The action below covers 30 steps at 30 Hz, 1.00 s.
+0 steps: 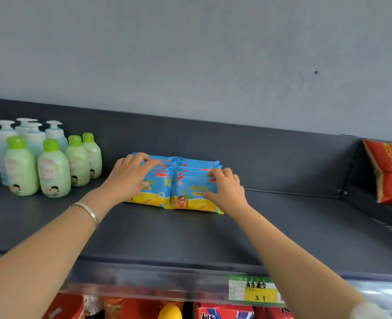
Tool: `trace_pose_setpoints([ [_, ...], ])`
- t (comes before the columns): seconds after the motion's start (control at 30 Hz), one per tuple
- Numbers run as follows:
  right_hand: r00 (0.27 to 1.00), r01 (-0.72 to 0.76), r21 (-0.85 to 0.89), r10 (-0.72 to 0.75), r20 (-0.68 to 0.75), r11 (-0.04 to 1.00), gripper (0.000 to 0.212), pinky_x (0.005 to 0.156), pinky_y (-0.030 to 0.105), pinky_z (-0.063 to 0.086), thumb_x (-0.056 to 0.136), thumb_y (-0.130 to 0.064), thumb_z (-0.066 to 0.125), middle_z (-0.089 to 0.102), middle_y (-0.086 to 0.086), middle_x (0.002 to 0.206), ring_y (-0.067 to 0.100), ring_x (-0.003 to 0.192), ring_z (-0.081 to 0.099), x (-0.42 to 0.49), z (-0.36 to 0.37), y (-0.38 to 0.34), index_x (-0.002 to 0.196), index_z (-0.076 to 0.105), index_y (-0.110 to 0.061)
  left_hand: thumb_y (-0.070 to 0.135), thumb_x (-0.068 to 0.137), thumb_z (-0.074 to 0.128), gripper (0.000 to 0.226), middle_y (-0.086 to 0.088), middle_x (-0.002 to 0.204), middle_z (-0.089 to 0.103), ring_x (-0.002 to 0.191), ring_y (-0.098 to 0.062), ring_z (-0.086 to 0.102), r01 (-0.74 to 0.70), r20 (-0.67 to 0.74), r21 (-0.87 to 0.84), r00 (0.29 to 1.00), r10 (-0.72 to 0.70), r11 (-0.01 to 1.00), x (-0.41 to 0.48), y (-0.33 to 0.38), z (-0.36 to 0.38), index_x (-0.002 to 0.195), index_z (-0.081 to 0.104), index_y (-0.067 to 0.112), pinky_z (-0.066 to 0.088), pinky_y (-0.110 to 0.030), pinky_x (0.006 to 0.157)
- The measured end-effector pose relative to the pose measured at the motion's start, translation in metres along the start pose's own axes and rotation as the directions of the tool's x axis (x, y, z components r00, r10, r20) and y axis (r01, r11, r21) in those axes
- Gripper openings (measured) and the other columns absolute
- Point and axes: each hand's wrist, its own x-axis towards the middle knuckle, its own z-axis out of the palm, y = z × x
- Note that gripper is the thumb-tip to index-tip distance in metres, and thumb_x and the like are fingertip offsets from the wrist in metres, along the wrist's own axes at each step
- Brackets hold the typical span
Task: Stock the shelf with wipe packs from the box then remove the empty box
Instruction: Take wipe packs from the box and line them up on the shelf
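Dark grey shelf (pixel 282 226), pale wall (pixel 213 54) behind. Mid-shelf: wipe packs (pixel 185 187), two rows side by side; left hand (pixel 128 178) grips left row, fingers curled over top; right hand (pixel 227 192) pinches right row's edge. Far left: green bottles (pixel 52 166).

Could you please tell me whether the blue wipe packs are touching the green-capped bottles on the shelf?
No, a strip of bare shelf separates the wipe packs from the green-capped bottles.
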Motion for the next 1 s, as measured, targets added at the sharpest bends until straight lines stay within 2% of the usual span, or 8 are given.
trace_pose_setpoints([
  [0.1, 0.999, 0.03, -0.173, -0.033, -0.014, 0.984, 0.061, 0.096, 0.043, 0.036, 0.081, -0.039, 0.067, 0.036, -0.001, 0.131, 0.025, 0.122, 0.035, -0.005, -0.002, -0.005, 0.133, 0.038, -0.03, 0.027, 0.09, 0.057, 0.059, 0.004, 0.135, 0.035, 0.123, -0.02, 0.035, -0.087, 0.004, 0.071, 0.996, 0.087, 0.994, -0.004, 0.0, 0.004, 0.141, 0.03, 0.034, 0.026, -0.033, 0.102],
  [0.23, 0.998, 0.058, -0.303, -0.067, -0.021, 0.951, 0.072, 0.097, 0.042, 0.034, 0.079, -0.042, 0.068, 0.033, 0.0, 0.136, 0.027, 0.125, 0.032, -0.009, -0.005, -0.009, 0.14, 0.031, -0.031, 0.026, 0.09, 0.056, 0.06, 0.006, 0.139, 0.033, 0.129, -0.02, 0.03, -0.051, 0.004, 0.069, 0.999, 0.051, 0.996, -0.007, 0.004, 0.001, 0.142, 0.027, 0.033, 0.023, -0.034, 0.105],
  [0.33, 0.994, 0.079, -0.293, -0.099, -0.055, 0.953, 0.068, 0.097, 0.04, 0.036, 0.081, -0.038, 0.066, 0.032, 0.0, 0.139, 0.028, 0.127, 0.032, -0.018, -0.011, -0.006, 0.14, 0.033, -0.03, 0.022, 0.087, 0.058, 0.055, 0.005, 0.137, 0.039, 0.128, -0.021, 0.032, -0.079, -0.063, 0.011, 0.995, 0.08, 0.997, -0.011, 0.019, -0.005, 0.138, 0.038, 0.03, 0.024, -0.035, 0.103],
  [0.43, 0.991, 0.087, -0.214, -0.106, -0.082, 0.973, 0.056, 0.093, 0.038, 0.04, 0.084, -0.034, 0.062, 0.037, 0.0, 0.135, 0.028, 0.122, 0.036, -0.029, -0.025, 0.004, 0.135, 0.04, -0.026, 0.022, 0.086, 0.061, 0.044, 0.005, 0.13, 0.049, 0.124, -0.022, 0.039, -0.169, -0.153, -0.048, 0.975, 0.16, 0.984, -0.014, 0.051, -0.011, 0.128, 0.052, 0.027, 0.027, -0.036, 0.101],
  [0.6, 0.986, 0.067, -0.173, -0.092, -0.141, 0.983, 0.035, 0.082, 0.033, 0.043, 0.091, -0.032, 0.056, 0.051, -0.001, 0.122, 0.024, 0.114, 0.044, -0.072, -0.064, 0.048, 0.125, 0.051, -0.023, 0.02, 0.085, 0.063, 0.031, 0.003, 0.117, 0.059, 0.114, -0.024, 0.05, -0.36, -0.209, -0.152, 0.922, 0.326, 0.921, -0.014, 0.141, -0.016, 0.116, 0.062, 0.022, 0.034, -0.038, 0.091],
  [0.8, 0.984, -0.039, -0.305, -0.016, -0.177, 0.952, 0.031, 0.074, 0.03, 0.038, 0.095, -0.033, 0.052, 0.054, 0.0, 0.119, 0.024, 0.112, 0.046, -0.158, -0.126, 0.136, 0.124, 0.052, -0.021, 0.027, 0.09, 0.057, 0.027, 0.004, 0.114, 0.062, 0.11, -0.022, 0.053, -0.506, -0.254, -0.218, 0.855, 0.452, 0.834, -0.02, 0.277, -0.013, 0.116, 0.059, 0.023, 0.037, -0.036, 0.089],
  [0.93, 0.974, -0.139, -0.327, 0.069, -0.215, 0.935, 0.031, 0.077, 0.036, 0.043, 0.093, -0.03, 0.056, 0.057, 0.003, 0.116, 0.027, 0.109, 0.049, -0.227, -0.163, 0.201, 0.121, 0.056, -0.018, 0.028, 0.092, 0.053, 0.026, 0.006, 0.113, 0.062, 0.109, -0.02, 0.052, -0.572, -0.269, -0.289, 0.818, 0.508, 0.768, -0.035, 0.37, -0.012, 0.117, 0.058, 0.024, 0.036, -0.034, 0.089],
  [1.0, 0.963, -0.201, -0.331, 0.125, -0.239, 0.922, 0.029, 0.076, 0.038, 0.045, 0.091, -0.028, 0.058, 0.059, 0.003, 0.113, 0.029, 0.108, 0.052, -0.264, -0.175, 0.232, 0.118, 0.058, -0.018, 0.026, 0.09, 0.055, 0.024, 0.004, 0.107, 0.063, 0.104, -0.022, 0.056, -0.629, -0.29, -0.302, 0.776, 0.56, 0.716, -0.049, 0.414, -0.011, 0.113, 0.061, 0.022, 0.038, -0.036, 0.085],
])
